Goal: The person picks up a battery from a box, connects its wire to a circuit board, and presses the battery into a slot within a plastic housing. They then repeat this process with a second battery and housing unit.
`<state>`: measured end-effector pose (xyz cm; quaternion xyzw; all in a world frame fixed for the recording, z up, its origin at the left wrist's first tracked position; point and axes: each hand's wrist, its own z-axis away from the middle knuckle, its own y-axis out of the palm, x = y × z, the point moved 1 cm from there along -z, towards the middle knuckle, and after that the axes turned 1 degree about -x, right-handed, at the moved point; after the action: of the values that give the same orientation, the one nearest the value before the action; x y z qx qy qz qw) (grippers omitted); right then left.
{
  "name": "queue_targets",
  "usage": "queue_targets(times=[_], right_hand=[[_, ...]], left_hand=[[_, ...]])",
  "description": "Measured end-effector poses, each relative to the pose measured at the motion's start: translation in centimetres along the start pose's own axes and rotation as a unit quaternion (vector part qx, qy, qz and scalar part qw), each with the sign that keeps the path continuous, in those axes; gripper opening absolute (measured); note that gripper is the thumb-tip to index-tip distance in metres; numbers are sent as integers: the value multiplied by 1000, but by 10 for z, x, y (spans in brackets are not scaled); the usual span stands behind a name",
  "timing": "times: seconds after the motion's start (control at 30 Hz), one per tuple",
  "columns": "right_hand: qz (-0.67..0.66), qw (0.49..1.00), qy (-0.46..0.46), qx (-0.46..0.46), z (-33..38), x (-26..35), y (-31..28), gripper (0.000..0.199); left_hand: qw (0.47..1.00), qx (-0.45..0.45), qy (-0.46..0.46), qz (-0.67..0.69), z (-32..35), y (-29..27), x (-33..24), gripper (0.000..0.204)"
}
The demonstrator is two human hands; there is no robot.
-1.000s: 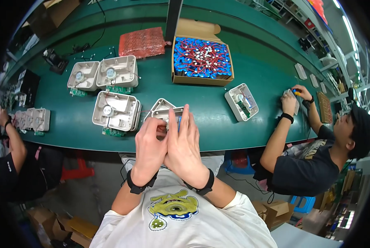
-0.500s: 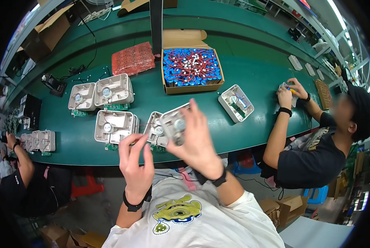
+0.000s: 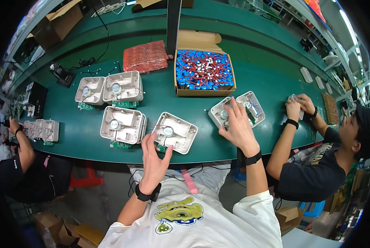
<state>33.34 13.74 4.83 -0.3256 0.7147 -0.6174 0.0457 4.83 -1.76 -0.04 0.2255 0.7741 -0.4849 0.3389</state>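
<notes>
My left hand (image 3: 153, 161) has its fingers and thumb apart at the near left edge of a white plastic speaker housing (image 3: 183, 134). That housing lies open side up, with a round speaker in it and a green circuit board (image 3: 162, 148) at its edge. Further right, my right hand (image 3: 242, 133) grips another white housing (image 3: 215, 112) across its right side, thumb at the near edge; the fingers cover part of it. This one sits against a third housing (image 3: 257, 108) that has blue parts and a green board inside.
Stacked white housings (image 3: 123, 84) and a near stack (image 3: 129, 124) stand at left. Behind are a carton of blue cells with red wires (image 3: 203, 70) and a red bubble-wrap packet (image 3: 145, 57). A co-worker (image 3: 317, 153) works at right, another person (image 3: 21, 165) at left.
My right hand has carried a housing to the right, beside the one with blue parts. The housing beneath it now shows fully. My left hand has moved to that one's edge, and its fingers have spread.
</notes>
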Motion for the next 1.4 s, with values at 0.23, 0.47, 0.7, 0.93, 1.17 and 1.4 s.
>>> queue_targets(times=[0.23, 0.47, 0.7, 0.93, 1.17, 1.4], right_hand=[[68, 992, -1, -107, -7, 22, -22, 59], [-121, 973, -177, 86, -57, 136, 47, 32], [-181, 965, -151, 113, -61, 124, 49, 19], [-108, 976, -175, 79, -59, 123, 58, 16], [-244, 965, -97, 17, -48, 107, 41, 17], [-595, 794, 115, 45, -28, 92, 9, 14]], left_hand=[[996, 50, -17, 68, -22, 6, -6, 69], [982, 104, -20, 157, -24, 5, 1, 72], [966, 111, -10, 235, -27, 9, 22, 83], [979, 132, 54, 147, -37, -2, 21, 89], [981, 62, 35, 181, -30, 6, 27, 89], [983, 94, -14, 156, -37, 0, 15, 62]])
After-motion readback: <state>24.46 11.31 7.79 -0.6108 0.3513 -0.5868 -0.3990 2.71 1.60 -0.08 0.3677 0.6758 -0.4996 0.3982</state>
